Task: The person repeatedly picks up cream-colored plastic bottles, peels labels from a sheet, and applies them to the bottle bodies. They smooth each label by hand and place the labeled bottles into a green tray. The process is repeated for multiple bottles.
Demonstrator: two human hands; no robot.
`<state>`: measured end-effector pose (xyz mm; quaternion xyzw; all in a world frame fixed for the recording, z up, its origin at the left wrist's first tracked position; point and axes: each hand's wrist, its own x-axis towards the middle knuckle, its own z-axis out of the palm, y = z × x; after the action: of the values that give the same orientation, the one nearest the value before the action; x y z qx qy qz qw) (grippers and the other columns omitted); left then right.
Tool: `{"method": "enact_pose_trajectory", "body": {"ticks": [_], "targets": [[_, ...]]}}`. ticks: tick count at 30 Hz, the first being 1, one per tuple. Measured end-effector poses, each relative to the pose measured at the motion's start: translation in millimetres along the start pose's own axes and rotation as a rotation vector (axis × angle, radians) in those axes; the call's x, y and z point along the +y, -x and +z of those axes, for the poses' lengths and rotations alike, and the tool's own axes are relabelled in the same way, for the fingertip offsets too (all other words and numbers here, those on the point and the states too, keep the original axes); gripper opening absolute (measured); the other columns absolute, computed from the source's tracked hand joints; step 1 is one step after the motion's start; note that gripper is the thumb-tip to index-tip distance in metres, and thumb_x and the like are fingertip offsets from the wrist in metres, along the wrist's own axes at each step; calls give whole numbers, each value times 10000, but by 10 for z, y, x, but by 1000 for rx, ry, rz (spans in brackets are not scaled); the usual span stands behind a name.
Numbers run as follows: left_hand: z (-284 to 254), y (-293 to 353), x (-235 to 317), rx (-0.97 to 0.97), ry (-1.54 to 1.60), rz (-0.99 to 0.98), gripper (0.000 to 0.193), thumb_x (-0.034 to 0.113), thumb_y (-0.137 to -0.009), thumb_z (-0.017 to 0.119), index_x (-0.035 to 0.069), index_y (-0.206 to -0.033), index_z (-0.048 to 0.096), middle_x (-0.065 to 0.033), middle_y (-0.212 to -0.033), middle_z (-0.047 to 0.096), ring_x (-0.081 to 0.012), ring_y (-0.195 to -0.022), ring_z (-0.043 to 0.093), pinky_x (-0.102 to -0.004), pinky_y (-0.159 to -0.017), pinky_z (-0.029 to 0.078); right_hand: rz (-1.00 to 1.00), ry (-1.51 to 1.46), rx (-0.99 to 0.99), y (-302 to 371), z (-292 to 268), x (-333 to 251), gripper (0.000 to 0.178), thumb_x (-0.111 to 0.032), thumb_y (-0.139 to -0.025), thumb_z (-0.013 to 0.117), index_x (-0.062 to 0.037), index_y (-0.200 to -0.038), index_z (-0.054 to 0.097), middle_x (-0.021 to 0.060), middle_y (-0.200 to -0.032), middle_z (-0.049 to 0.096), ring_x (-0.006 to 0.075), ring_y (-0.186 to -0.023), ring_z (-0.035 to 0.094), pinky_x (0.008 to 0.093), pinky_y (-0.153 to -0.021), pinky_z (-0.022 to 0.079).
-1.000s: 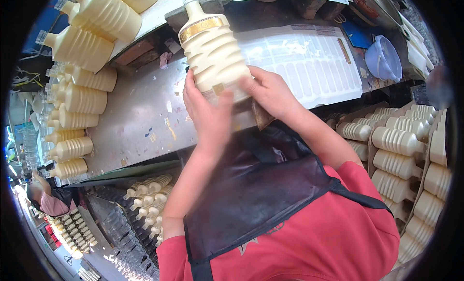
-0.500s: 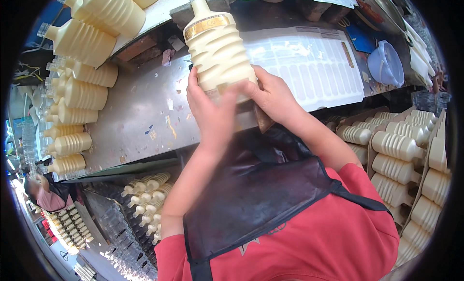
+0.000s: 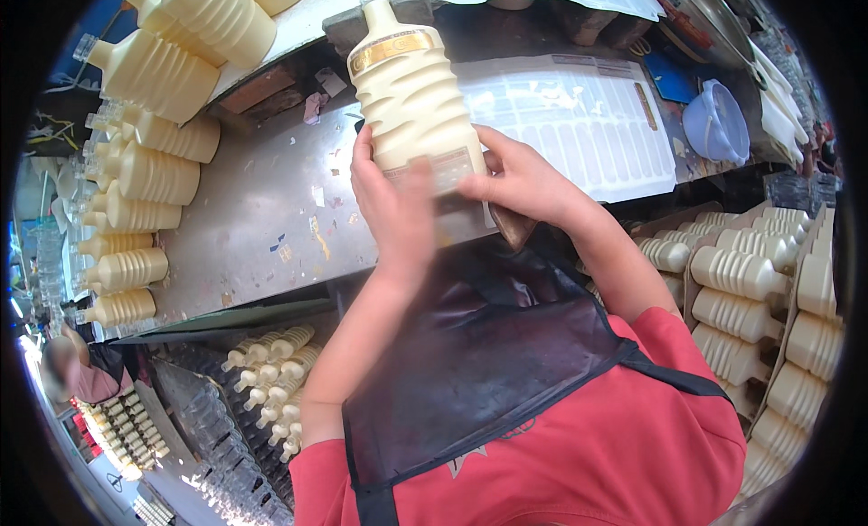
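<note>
A cream ribbed bottle [image 3: 411,96] with a clear neck and a gold band label lies tilted before me, its neck end against a dark block [image 3: 375,24]. My left hand [image 3: 394,205] holds its lower left side; the thumb is smeared by motion over a label strip [image 3: 452,167] near the base. My right hand [image 3: 520,178] grips the lower right corner, thumb at the base edge, the other fingers partly hidden behind the bottle. Right of it lies a whitish sheet of label outlines [image 3: 579,146], some cells bare, with white scraps on it.
Several cream bottles [image 3: 149,169] line the left of the metal table [image 3: 262,218]. A pale blue bucket [image 3: 714,121] stands at the right. Crates of bottles [image 3: 737,273] are at lower right, more bottles [image 3: 271,372] below the table's edge. A person [image 3: 86,372] is at far left.
My right thumb has moved off the label area to the bottle's base edge, uncovering more of the lower strip. The left thumb has shifted across the strip. The bottle has barely moved.
</note>
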<state>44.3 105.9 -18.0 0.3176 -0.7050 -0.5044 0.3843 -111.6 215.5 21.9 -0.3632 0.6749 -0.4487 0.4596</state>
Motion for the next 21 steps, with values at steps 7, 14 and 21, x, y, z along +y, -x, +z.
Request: {"method": "enact_pose_trajectory", "body": {"ticks": [7, 14, 21], "targets": [[1, -4, 167, -42, -191, -70, 1018, 231, -736, 844, -35, -1530, 265, -226, -1469, 394, -318, -1374, 430, -426, -1172, 354, -4, 23, 182, -81, 120, 33, 563, -464, -993, 611, -24, -1344, 629, 173, -1095, 740, 247, -990, 706, 370, -907, 533], [-76, 1, 72, -89, -156, 1, 921, 295, -835, 763, -18, -1547, 270, -211, -1464, 383, -321, -1379, 397, -439, -1188, 308, -53, -164, 71, 7, 15, 34, 495, -424, -1077, 518, -33, -1363, 621, 25, -1006, 662, 91, -790, 564, 271, -753, 502], [-110, 5, 0, -50, -202, 33, 674, 319, -978, 588, -20, -1514, 361, -237, -1407, 426, -368, -1330, 393, -470, -1166, 291, -123, -338, 367, 153, -6, -230, 199, -142, -1018, 601, -11, -1162, 639, 29, -1005, 693, 92, -867, 643, 251, -778, 513]]}}
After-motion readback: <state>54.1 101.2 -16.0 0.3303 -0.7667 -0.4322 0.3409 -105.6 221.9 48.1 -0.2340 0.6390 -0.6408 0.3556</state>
